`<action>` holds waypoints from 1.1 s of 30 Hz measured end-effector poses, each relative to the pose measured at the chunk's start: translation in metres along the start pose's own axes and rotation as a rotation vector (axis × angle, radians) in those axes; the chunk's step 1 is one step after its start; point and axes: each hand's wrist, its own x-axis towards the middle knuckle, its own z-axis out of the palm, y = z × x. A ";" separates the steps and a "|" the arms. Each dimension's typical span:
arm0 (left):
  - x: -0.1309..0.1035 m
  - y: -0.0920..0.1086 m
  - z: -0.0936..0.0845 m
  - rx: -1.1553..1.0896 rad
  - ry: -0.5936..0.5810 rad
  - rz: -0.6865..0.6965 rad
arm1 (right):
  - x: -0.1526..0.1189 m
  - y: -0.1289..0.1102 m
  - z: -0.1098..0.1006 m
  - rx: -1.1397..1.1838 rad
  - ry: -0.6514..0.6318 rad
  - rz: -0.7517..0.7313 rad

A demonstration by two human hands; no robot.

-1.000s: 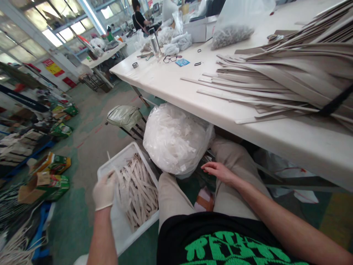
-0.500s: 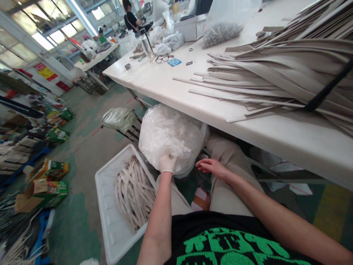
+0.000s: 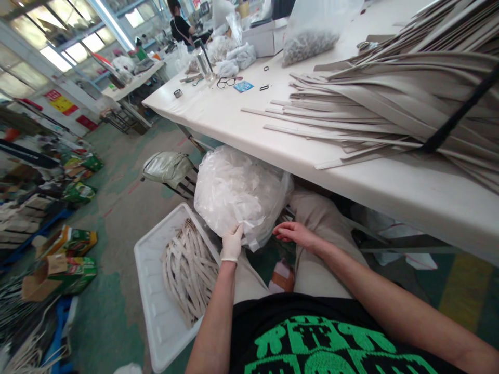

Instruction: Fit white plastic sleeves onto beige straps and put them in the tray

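My left hand [image 3: 232,242], in a white glove, grips the lower edge of a big clear plastic bag [image 3: 237,189] stuffed with pale strips, which sits between my knees under the table. My bare right hand [image 3: 293,232] rests on my right knee just beside the bag, fingers stretched out and holding nothing. To the left of my leg, a white tray [image 3: 156,306] on the floor holds a heap of beige strips [image 3: 187,270].
A white table [image 3: 241,119] runs above my knees, carrying stacked beige strips [image 3: 390,98], eyeglasses [image 3: 225,81] and a bag of small parts [image 3: 307,39]. A green-grey bag [image 3: 167,166] sits on a stool. Boxes litter the floor at left. A person stands far back.
My left hand left the tray of strips, swung right to the plastic bag and closed on its lower edge. The right hand stayed on my knee.
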 end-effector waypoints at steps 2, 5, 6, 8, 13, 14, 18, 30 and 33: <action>-0.007 -0.009 0.001 -0.099 -0.044 -0.074 | 0.002 0.002 0.001 -0.022 0.001 -0.001; -0.017 -0.021 0.002 -0.263 -0.101 -0.219 | 0.002 0.004 0.001 -0.050 0.001 -0.010; -0.021 -0.024 0.002 -0.308 -0.107 -0.256 | 0.001 0.004 0.001 -0.059 0.001 -0.014; -0.029 -0.027 0.002 -0.354 -0.104 -0.301 | 0.000 0.004 0.001 -0.078 0.001 -0.022; -0.045 -0.029 -0.001 -0.368 -0.187 -0.338 | -0.001 0.004 0.002 -0.122 -0.003 -0.049; -0.046 -0.029 -0.001 -0.368 -0.198 -0.333 | -0.001 0.004 0.002 -0.128 -0.004 -0.055; -0.050 -0.027 0.001 -0.382 -0.168 -0.315 | -0.001 0.003 0.004 -0.141 0.017 -0.099; -0.058 -0.021 0.006 -0.049 -0.192 -0.129 | -0.015 -0.025 0.053 -0.361 0.073 -0.505; -0.059 -0.019 0.001 -0.008 -0.202 -0.111 | 0.000 -0.029 0.062 -0.551 0.059 -0.397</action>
